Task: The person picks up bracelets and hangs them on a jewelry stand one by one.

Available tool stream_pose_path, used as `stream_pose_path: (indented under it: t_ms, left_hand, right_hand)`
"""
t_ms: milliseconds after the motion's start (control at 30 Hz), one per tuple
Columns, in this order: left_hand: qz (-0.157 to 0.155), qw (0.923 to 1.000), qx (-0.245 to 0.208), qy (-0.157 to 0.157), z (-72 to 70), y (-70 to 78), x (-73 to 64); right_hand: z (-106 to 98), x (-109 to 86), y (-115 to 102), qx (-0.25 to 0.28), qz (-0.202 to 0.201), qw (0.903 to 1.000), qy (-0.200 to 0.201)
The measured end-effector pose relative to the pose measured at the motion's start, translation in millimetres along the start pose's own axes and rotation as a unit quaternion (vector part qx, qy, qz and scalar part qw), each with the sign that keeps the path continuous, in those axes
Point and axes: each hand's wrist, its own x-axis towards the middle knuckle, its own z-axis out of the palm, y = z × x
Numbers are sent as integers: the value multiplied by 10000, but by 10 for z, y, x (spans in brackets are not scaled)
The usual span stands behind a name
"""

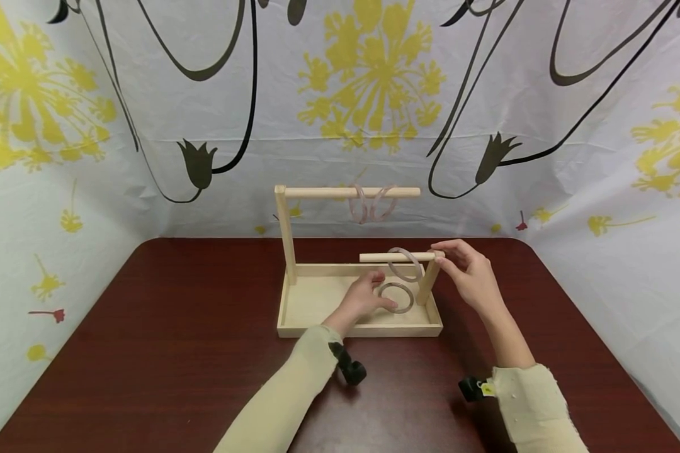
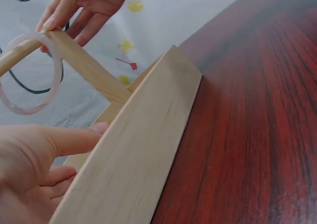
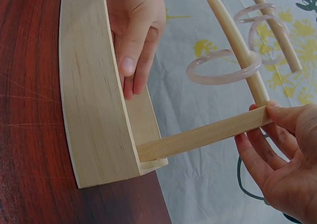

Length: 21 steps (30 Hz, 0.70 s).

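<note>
A wooden display stand has a shallow tray [image 1: 359,331] with a short post [image 1: 427,283] at its right end, bearing a rod [image 1: 374,257]. My right hand [image 1: 476,277] grips the top of that post, thumb on the near side and fingers behind. One translucent pale pink bangle [image 3: 218,79] hangs on the short rod. Another bangle [image 1: 412,298], greyish, lies inside the tray. My left hand [image 1: 364,297] reaches over the front wall, its thumb at this bangle's edge and its fingers spread apart from the thumb. The tray wall hides the lying bangle in both wrist views.
A taller post [image 1: 286,236] rises at the tray's left end, with a long rod [image 1: 323,192] pointing right. Two pinkish bangles [image 1: 362,212] hang from it. The stand sits on a dark red wooden table [image 1: 175,352], before a white flower-patterned sheet [image 1: 340,157].
</note>
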Motion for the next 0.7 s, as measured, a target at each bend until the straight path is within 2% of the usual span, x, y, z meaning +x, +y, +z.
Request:
stream_pose_path:
  t_ms: [133, 200, 400, 567, 700]
  left_hand:
    - [195, 9955, 931, 2, 19, 12, -3]
    - [302, 9917, 1248, 27, 31, 15, -7]
    - [420, 9817, 1857, 104, 79, 31, -16]
    - [357, 9695, 2420, 159, 105, 72, -20]
    - [348, 9659, 2558, 176, 101, 87, -21]
  right_hand:
    - [-1, 0, -6, -33, 17, 10000, -10]
    - [0, -1, -8, -47, 31, 10000, -10]
    - [1, -6, -6, -65, 50, 10000, -11]
    - [2, -8, -10, -109, 73, 9999, -11]
    - [6, -6, -17, -123, 67, 9999, 2]
